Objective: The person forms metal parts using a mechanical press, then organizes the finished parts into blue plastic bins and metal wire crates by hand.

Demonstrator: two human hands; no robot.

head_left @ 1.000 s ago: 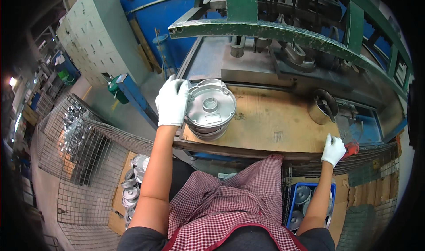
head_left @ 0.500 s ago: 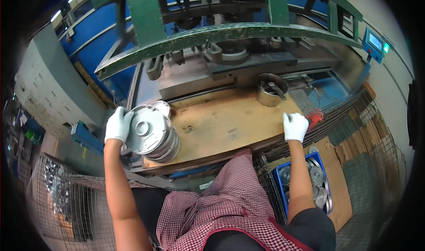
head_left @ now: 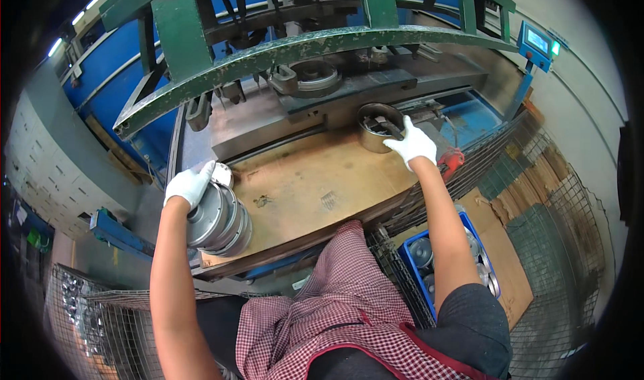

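Round grey metal castings (head_left: pixel 208 219) are stacked at the left end of the wooden worktop (head_left: pixel 315 172). My left hand (head_left: pixel 190 184), in a white glove, closes on the far rim of the top casting; its fingertips are partly hidden. A small pale disc (head_left: pixel 222 174) lies just behind the stack, by those fingers. Over at the right, my gloved right hand (head_left: pixel 414 145) reaches to the near right rim of a metal pot (head_left: pixel 376 142). Thumb and fingers are apart around the end of a dark handle-like tool (head_left: pixel 391 126) standing in the pot.
A green machine frame (head_left: pixel 315 48) spans the far side, above a round metal fixture (head_left: pixel 315 78). A control screen (head_left: pixel 537 41) stands far right. Below my right arm is a blue crate (head_left: pixel 407 256) of metal parts. A red object (head_left: pixel 451 162) sits at the worktop's right edge.
My right hand has moved from the worktop's right edge to the pot, its fingers spreading. My left hand has shifted over the stack's far rim. The view has swung to the right.
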